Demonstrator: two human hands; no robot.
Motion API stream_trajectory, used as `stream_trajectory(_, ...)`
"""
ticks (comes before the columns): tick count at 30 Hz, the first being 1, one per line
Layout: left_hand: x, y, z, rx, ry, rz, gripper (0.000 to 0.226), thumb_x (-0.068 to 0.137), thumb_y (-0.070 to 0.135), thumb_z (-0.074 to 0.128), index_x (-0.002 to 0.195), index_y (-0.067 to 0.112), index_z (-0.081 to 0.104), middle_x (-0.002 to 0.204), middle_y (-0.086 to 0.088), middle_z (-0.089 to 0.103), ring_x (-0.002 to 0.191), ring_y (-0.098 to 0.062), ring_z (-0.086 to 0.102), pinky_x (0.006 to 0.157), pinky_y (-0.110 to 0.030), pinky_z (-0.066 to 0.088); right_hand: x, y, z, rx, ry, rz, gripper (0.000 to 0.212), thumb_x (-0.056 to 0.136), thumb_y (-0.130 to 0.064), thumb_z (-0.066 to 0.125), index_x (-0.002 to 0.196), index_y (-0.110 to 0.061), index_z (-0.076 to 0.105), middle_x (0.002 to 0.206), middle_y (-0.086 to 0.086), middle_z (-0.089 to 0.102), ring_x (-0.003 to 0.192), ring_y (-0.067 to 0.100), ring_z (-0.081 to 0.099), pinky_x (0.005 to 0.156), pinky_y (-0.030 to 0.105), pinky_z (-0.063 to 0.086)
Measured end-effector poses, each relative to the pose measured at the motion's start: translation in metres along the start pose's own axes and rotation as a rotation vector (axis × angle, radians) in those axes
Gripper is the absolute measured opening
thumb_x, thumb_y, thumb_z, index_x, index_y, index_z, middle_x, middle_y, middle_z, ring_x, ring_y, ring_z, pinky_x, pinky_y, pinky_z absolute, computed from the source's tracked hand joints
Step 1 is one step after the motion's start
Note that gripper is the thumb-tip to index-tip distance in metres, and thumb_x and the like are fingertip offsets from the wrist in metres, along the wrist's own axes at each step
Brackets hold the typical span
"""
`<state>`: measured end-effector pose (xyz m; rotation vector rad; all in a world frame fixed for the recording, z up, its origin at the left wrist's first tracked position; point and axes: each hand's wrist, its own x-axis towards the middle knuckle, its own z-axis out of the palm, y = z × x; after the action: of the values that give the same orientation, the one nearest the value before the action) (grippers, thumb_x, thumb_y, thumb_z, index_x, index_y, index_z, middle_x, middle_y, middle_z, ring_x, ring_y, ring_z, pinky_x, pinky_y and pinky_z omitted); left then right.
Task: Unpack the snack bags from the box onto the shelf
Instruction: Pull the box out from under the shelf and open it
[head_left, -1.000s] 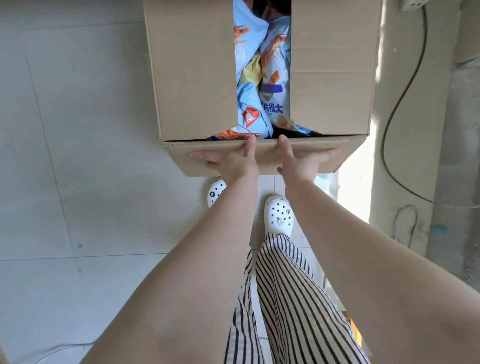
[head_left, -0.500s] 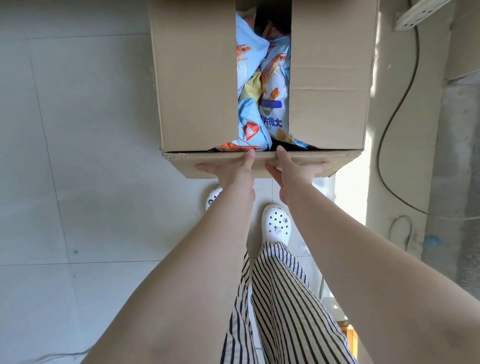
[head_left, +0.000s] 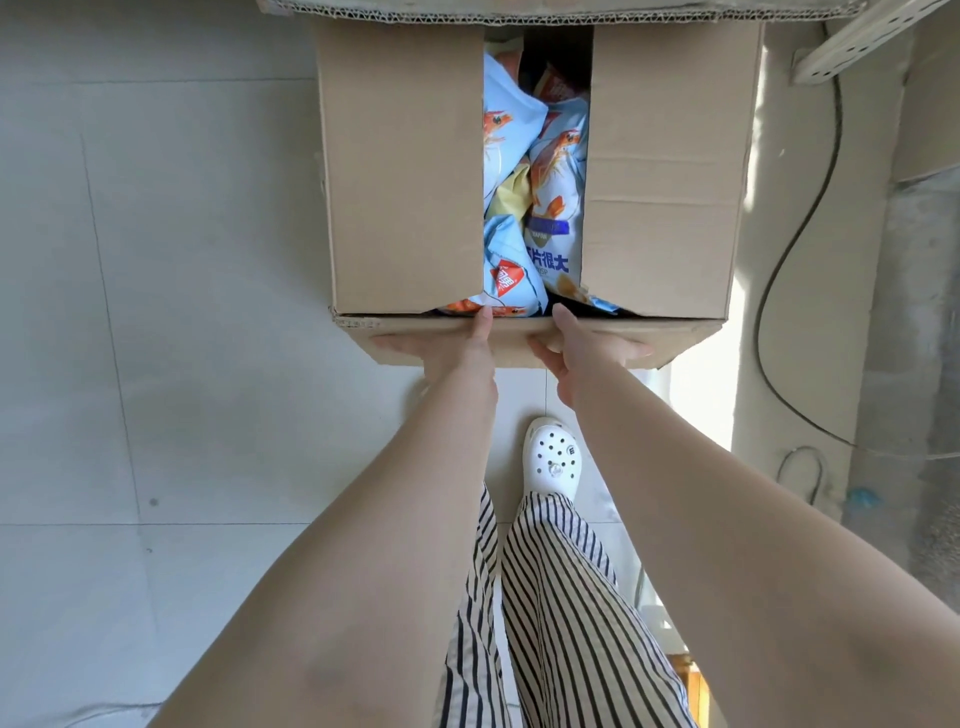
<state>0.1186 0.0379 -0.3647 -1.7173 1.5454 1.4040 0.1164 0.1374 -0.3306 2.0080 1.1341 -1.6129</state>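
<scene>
**Still boxed: both hands at the near flap, bags waiting inside**

Plainly, in the head view, the cardboard box (head_left: 530, 171) fills the 12 o'clock part of the frame, resting on the tiled floor (head_left: 182, 312). Its two long top flaps are folded nearly shut, with a gap between them. Through that gap show the snack bags (head_left: 540, 197), pale blue with shrimp printed on them, crowded against each other.

The left hand (head_left: 457, 351) and the right hand (head_left: 584, 353) sit side by side at 12 o'clock from the body, each clasping the near flap (head_left: 519, 338): thumb up at the fold line, fingers spread along the outer face. Gripping there looks, to my judgement, like a way to fold the flap down and widen the opening, or to steady the box; neither hand pinches a bag.

Much is withheld. The flaps cover most of the contents, so the number of bags cannot be told. The far edge of the box is cut off at the top. No shelf can be identified with confidence; a pale perforated bar (head_left: 852, 44) at 1 o'clock is only partly seen. A dark cable (head_left: 795, 228) trails at 2 o'clock. One white clog (head_left: 551, 457) shows; the other foot is hidden.
</scene>
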Motion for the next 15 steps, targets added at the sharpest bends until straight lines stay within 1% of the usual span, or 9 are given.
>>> stream_trajectory(1,-0.012,0.002,-0.001,-0.068,-0.059,-0.015,0.099,0.07,0.044,0.082,0.147,0.029,0.021,0.12,0.002,0.065,0.088,-0.018,0.068,0.072,-0.021,0.05,0.004,0.002,-0.001,0.02,-0.005,0.024,0.078,0.095,-0.029,0.063,0.151,-0.035,0.008,0.081,-0.009,0.067,0.065,0.012,0.072,0.088,0.032,0.055)
stream_trajectory(2,-0.015,0.003,-0.002,-0.132,-0.114,-0.04,0.086,0.081,0.029,0.077,0.146,0.027,0.022,0.122,0.001,0.064,0.081,-0.016,0.069,0.065,-0.016,0.05,0.004,0.0,-0.002,0.028,-0.016,0.026,0.074,0.095,-0.029,0.062,0.149,-0.035,0.012,0.066,-0.009,0.068,0.064,0.013,0.072,0.082,0.03,0.057)
stream_trajectory(3,-0.016,0.001,-0.002,-0.222,-0.158,-0.026,0.081,0.085,0.021,0.074,0.147,0.026,0.022,0.123,0.001,0.065,0.074,-0.014,0.071,0.063,-0.016,0.052,0.007,-0.002,-0.001,0.045,-0.022,0.031,0.07,0.096,-0.027,0.061,0.147,-0.034,0.015,0.058,-0.009,0.068,0.061,0.014,0.072,0.076,0.029,0.056)
stream_trajectory(4,-0.018,0.003,-0.002,-0.258,-0.169,-0.016,0.084,0.086,0.017,0.072,0.149,0.027,0.017,0.123,-0.001,0.065,0.07,-0.013,0.072,0.068,-0.019,0.055,0.006,-0.001,0.0,0.066,-0.033,0.02,0.071,0.095,-0.024,0.062,0.147,-0.032,0.014,0.062,-0.007,0.072,0.06,0.014,0.072,0.072,0.03,0.056)
stream_trajectory(7,-0.023,0.008,-0.003,-0.304,-0.212,0.004,0.096,0.088,0.011,0.069,0.151,0.035,0.001,0.126,0.0,0.064,0.077,-0.018,0.073,0.09,-0.033,0.053,0.002,-0.001,0.001,0.072,-0.065,-0.002,0.081,0.091,-0.014,0.066,0.148,-0.029,0.011,0.104,-0.002,0.074,0.058,0.015,0.072,0.058,0.027,0.055)
stream_trajectory(9,-0.031,0.008,-0.003,-0.289,-0.201,0.008,0.096,0.088,0.012,0.07,0.15,0.038,0.001,0.125,0.002,0.065,0.079,-0.018,0.072,0.095,-0.036,0.049,0.001,0.0,0.002,0.116,-0.058,0.005,0.081,0.089,-0.013,0.068,0.148,-0.029,0.014,0.111,-0.003,0.072,0.055,0.015,0.072,0.047,0.022,0.051)
stream_trajectory(10,-0.035,0.009,-0.004,-0.29,-0.206,0.001,0.093,0.087,0.013,0.071,0.15,0.037,0.006,0.124,0.002,0.065,0.073,-0.015,0.071,0.094,-0.035,0.048,-0.003,0.002,0.002,0.138,-0.057,0.002,0.082,0.088,-0.014,0.069,0.148,-0.03,0.015,0.111,-0.004,0.072,0.056,0.015,0.072,0.046,0.021,0.049)
stream_trajectory(12,-0.03,0.009,-0.004,-0.296,-0.216,0.002,0.074,0.086,0.012,0.072,0.145,0.023,0.03,0.121,-0.003,0.067,0.061,-0.01,0.071,0.087,-0.03,0.054,-0.001,0.005,0.001,0.151,-0.06,-0.017,0.079,0.086,-0.015,0.072,0.145,-0.03,0.022,0.109,-0.004,0.072,0.06,0.015,0.073,0.047,0.021,0.048)
stream_trajectory(15,-0.021,0.012,-0.007,-0.215,-0.238,-0.038,0.042,0.086,0.012,0.072,0.124,0.004,0.055,0.108,-0.01,0.072,0.062,-0.012,0.071,0.061,-0.019,0.057,0.007,0.01,0.001,0.14,-0.087,-0.029,0.057,0.087,-0.01,0.069,0.135,-0.024,0.041,0.106,0.002,0.074,0.061,0.02,0.074,0.047,0.026,0.057)
